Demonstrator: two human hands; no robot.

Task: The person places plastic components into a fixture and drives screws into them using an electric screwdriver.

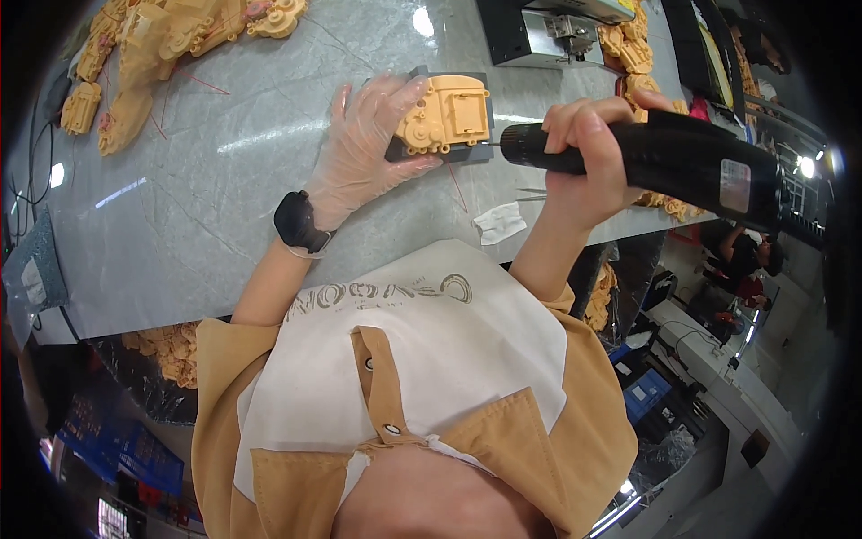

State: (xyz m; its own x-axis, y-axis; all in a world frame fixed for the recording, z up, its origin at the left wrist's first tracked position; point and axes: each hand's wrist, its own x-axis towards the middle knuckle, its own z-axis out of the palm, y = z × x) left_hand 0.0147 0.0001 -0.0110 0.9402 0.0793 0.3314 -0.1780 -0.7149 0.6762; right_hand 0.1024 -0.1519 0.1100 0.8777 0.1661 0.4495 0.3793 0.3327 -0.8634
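Note:
A yellow-orange plastic housing [456, 112] with round bosses and a raised square frame sits in a dark grey fixture [480, 154] on the bench. My left hand [364, 139], in a clear thin glove, grips the housing's left side, fingers over the far edge and thumb along the near edge. In my bare right hand [588, 153] is a black electric screwdriver [691, 162], held nearly level. Its thin bit points left and reaches the housing's lower right corner; whether it touches a screw is too small to tell.
More orange housings [193, 36] lie at the far left, with others [633, 54] at the far right. Behind the fixture stands a black and silver machine [543, 36]. A crumpled white tissue [500, 223] and tweezers [532, 194] are near the bench's front edge.

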